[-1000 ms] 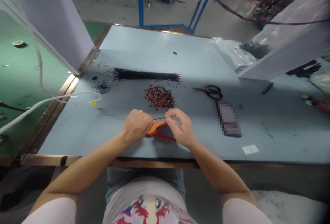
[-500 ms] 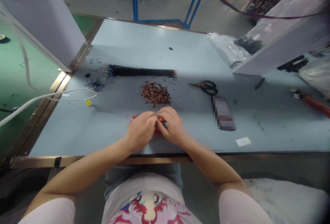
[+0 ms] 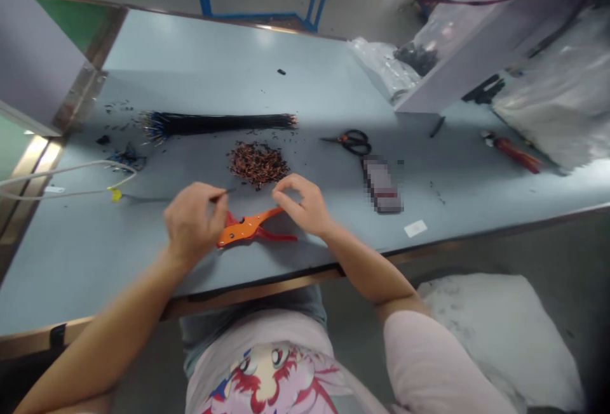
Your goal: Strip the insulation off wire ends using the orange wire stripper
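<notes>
My left hand (image 3: 194, 225) pinches a thin dark wire (image 3: 223, 193) between thumb and fingers, just above the table. An orange-and-red hand tool, probably a wire stripper (image 3: 250, 227), lies on the mat between my hands. My right hand (image 3: 301, 204) is curled, holds nothing, and has its fingertips close to the tool's orange tip. Beyond my hands lies a heap of short copper-coloured wire pieces (image 3: 258, 164). Farther back is a long bundle of black wires (image 3: 219, 124) with blue-tinged ends at its left.
Black-handled scissors (image 3: 352, 142) and a pixelated flat object (image 3: 381, 184) lie on the pale blue mat to the right. A red-handled tool (image 3: 513, 153) lies farther right, beneath a plastic bag (image 3: 381, 65). A white cable (image 3: 61, 179) enters from the left, ending near a yellow tag (image 3: 115, 195).
My hands have moved apart, uncovering the orange tool on the mat. My left hand has moved left with the wire. The whole view has swung, shifting the table leftward and tilting it.
</notes>
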A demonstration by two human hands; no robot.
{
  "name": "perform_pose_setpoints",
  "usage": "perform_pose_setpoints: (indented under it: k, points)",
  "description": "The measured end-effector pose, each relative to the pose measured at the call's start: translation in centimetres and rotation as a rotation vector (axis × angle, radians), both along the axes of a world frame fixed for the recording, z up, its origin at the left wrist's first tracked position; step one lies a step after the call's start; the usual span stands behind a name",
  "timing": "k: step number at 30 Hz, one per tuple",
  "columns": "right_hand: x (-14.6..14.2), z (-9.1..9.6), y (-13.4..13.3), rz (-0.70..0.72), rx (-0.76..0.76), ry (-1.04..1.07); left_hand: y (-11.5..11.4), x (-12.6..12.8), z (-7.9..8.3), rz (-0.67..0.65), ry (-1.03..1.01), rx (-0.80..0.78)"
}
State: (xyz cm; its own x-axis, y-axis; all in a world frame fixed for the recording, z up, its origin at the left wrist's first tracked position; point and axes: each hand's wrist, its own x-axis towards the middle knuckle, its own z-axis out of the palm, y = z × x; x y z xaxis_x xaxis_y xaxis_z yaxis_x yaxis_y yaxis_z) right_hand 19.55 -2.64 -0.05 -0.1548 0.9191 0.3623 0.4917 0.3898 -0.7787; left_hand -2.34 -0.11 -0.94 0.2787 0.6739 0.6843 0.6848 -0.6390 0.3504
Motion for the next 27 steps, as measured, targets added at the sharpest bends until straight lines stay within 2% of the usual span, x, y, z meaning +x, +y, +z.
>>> perform_pose_setpoints:
  k: [2,4,8,12,14,16,18,20,22,24,27]
  points:
    - [0.4,0.1,0.0,0.184,-0.065,-0.222,1.1,-0.7,-0.4,0.122,-0.086,-0.075]
    - [0.2,-0.2,-0.4,0.303,-0.115,-0.46,1.9,-1.0,-0.9,0.145,-0.131,-0.162]
    - [-1.2,-1.0,-1.2,0.272,-0.147,-0.735,2.2,-0.7,-1.8,0.08,-0.132,-0.213]
    - [-1.1,-0.4,-1.1,0.242,-0.167,-0.711,2.2,-0.4,-1.9,0.093,-0.143,-0.204]
    - [-0.4,0.3,-0.7,0.215,-0.225,-0.577,2.4,-0.5,-1.7,0.129,-0.216,-0.235]
    - [0.4,0.8,-0.2,0.168,-0.325,-0.338,2.7,-0.8,-1.6,0.16,-0.314,-0.288]
    - [0.8,1.0,0.1,0.194,-0.486,0.038,2.9,-0.9,-1.5,0.168,-0.404,-0.347]
    - [0.7,0.7,0.2,0.29,-0.666,0.462,2.8,-0.8,-1.4,0.153,-0.467,-0.408]
    - [0.1,0.1,0.1,0.371,-0.811,0.786,2.5,-0.6,-1.2,0.113,-0.486,-0.462]
    - [-0.7,-0.6,-0.1,0.385,-0.921,0.949,2.1,-0.3,-0.9,0.06,-0.468,-0.481]
    - [-1.6,-1.4,-0.4,0.315,-1.054,1.034,1.4,0.0,-0.4,-0.014,-0.424,-0.439]
